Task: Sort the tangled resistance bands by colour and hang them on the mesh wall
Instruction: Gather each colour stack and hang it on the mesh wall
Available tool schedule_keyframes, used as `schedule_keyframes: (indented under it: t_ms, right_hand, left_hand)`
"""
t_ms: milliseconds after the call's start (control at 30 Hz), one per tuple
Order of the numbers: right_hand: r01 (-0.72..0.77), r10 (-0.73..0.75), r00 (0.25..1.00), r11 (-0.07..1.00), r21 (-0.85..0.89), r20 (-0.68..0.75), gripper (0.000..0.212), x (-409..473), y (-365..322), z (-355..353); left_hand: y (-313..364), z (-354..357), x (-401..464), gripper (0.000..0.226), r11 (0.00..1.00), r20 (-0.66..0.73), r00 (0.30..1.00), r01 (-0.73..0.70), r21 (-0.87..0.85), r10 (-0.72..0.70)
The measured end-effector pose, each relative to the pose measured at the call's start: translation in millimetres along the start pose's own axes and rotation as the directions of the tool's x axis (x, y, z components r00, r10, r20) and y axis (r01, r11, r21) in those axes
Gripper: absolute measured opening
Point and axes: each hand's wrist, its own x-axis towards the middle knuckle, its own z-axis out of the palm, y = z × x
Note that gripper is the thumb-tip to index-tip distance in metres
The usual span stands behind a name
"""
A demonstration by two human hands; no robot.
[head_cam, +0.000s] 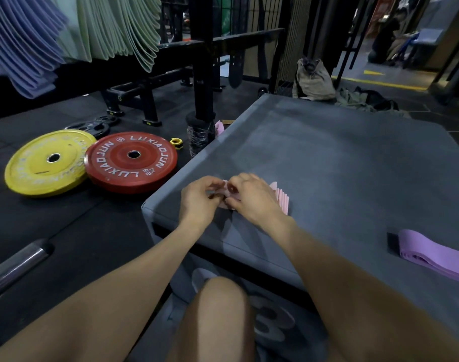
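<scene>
A stack of pink resistance bands lies near the left front corner of a grey padded box. My left hand pinches the stack's left end, and my right hand grips the bands from above, hiding most of them. A folded purple band lies on the box at the right edge. Blue bands and pale green bands hang at the top left on a dark rack.
A yellow weight plate and a red plate lie on the black floor to the left, with a yellow collar beside them. A black rack post stands behind. A barbell end is lower left. Bags sit beyond the box.
</scene>
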Motion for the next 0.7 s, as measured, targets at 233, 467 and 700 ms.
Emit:
schedule_keyframes:
  t_ms: [233,467,700]
  right_hand:
    - [-0.008,0.009,1.000,0.993,-0.120,0.005,0.027,1.7,-7.6,-10.8]
    - [-0.015,0.018,0.999,0.998,-0.054,0.050,0.028,-6.4,-5.7,-12.6]
    - [-0.040,0.041,0.999,0.999,-0.031,0.033,0.022,2.0,-3.8,-14.7]
  left_hand:
    - [5.5,0.4,3.5,0.026,0.997,0.036,0.999,-0.028,0.073,0.026]
    - [15.8,-2.7,2.2,0.021,0.995,0.046,0.999,-0.026,0.092,0.021]
    - [19.1,-7.3,8.3,0.021,0.995,0.121,0.992,-0.045,0.093,0.034]
